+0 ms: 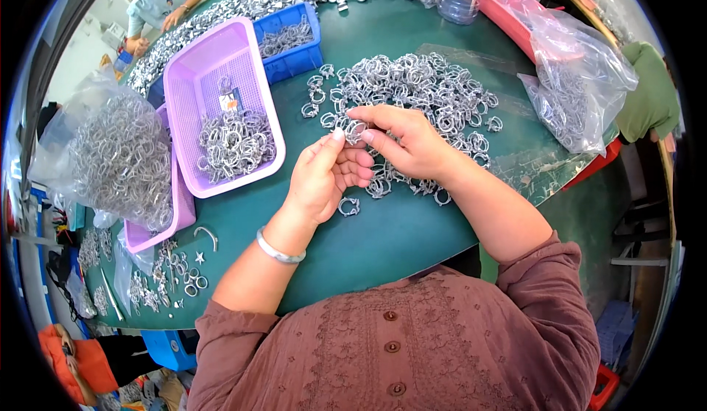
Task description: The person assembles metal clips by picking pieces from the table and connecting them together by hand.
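Observation:
Both hands meet over the green table, in front of a heap of silver metal rings (420, 83). Between the fingertips of my right hand (412, 140) is one silver ring (354, 130), pinched by its edge. My left hand (318, 175) has its palm turned up, and its thumb and fingertips press on the same ring from the left side. The ring's finer details are too small to make out. A loose ring (348, 206) lies on the table just below my hands. To the left, a lilac basket (276, 142) stands with a pile of rings (236, 142) inside.
Behind the basket sits a blue bin (315, 50) of metal parts. A clear bag of rings (121, 160) stands left, a plastic bag (571, 94) right. Small metal pieces (166, 275) lie near the front left. Another person (166, 2) works at the far left.

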A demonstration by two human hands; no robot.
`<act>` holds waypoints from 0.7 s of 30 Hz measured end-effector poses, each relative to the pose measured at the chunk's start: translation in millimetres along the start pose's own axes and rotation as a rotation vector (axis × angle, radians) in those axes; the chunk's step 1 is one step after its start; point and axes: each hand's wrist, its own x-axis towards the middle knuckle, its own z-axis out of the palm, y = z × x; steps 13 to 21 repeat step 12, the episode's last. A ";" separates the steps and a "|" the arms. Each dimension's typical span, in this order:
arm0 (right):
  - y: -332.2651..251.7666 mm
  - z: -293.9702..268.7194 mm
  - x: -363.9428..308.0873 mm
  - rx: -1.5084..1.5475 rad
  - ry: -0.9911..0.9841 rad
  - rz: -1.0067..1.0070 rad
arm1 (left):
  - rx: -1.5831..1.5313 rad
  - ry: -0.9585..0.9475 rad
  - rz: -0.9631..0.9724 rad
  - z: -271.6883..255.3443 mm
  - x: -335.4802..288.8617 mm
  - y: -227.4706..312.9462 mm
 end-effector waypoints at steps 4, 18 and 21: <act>0.5 0.3 -0.1 0.005 0.003 -0.003 | -0.045 -0.012 -0.047 -0.8 0.2 1.2; 5.4 0.9 -0.2 0.034 0.058 0.020 | -0.159 -0.038 -0.090 -8.2 4.0 1.1; 5.4 0.9 -0.2 0.034 0.058 0.020 | -0.159 -0.038 -0.090 -8.2 4.0 1.1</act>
